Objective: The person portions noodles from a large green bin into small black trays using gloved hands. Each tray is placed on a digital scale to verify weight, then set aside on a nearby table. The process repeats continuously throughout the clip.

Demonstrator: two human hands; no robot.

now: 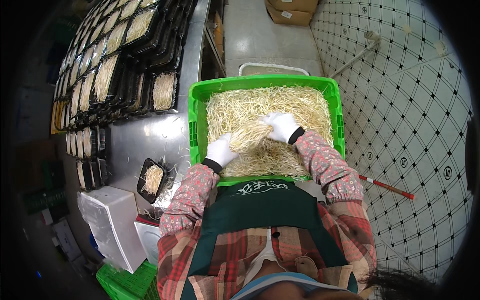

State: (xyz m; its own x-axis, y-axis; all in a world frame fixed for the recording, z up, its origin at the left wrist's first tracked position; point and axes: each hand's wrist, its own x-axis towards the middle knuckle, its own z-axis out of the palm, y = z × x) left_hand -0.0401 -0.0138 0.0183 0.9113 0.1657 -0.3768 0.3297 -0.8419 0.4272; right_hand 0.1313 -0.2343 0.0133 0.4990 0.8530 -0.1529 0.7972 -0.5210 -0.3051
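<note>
Before me is a green plastic crate (265, 80) filled with loose, pale bean sprouts (258, 98). My left hand (221, 150), in a white glove, grips one end of a bunch of sprouts (247, 135). The white-gloved right hand (282, 126) has hold of the bunch's other end, its fingers partly hidden by the strands. The bunch lies across the middle of the crate, above a hollow in the sprouts nearer my body. To the left, a black tray (153, 180) with a small heap of sprouts sits tilted on the steel table (144, 138).
Stacked black trays of sprouts (108, 75) cover the table's far left. One tray (164, 91) stands at their near side. A white box (112, 225) is at the lower left, above a green basket (129, 281). A patterned wall (393, 123) and a red stick (390, 187) are right.
</note>
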